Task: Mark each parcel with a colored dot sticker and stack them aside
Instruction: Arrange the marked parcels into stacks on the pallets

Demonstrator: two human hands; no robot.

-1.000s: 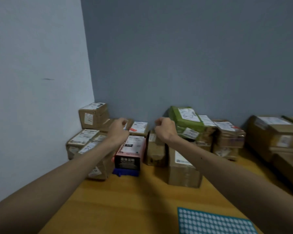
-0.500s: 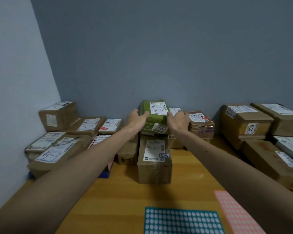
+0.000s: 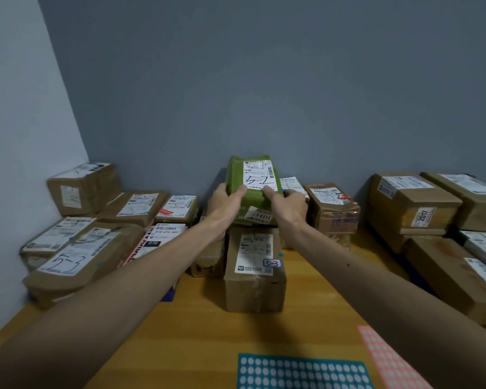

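A green parcel [image 3: 237, 175] with a white shipping label is tilted up against the back wall, above a second green parcel [image 3: 251, 211]. My left hand [image 3: 225, 203] grips its left near corner, thumb on top. My right hand [image 3: 288, 203] grips its right near edge, thumb on the label. A teal dot-sticker sheet [image 3: 303, 372] lies at the table's front edge, with a pink sheet [image 3: 387, 357] to its right.
Brown cardboard parcels crowd the wooden table [image 3: 197, 327]: a pile at the left [image 3: 76, 256], one box [image 3: 254, 273] just under my hands, a taped box [image 3: 331, 209] right of them, and larger boxes [image 3: 413, 203] at the right.
My view swung right from the left pile. Both hands moved onto the green parcel, closed on it and raised its near end.
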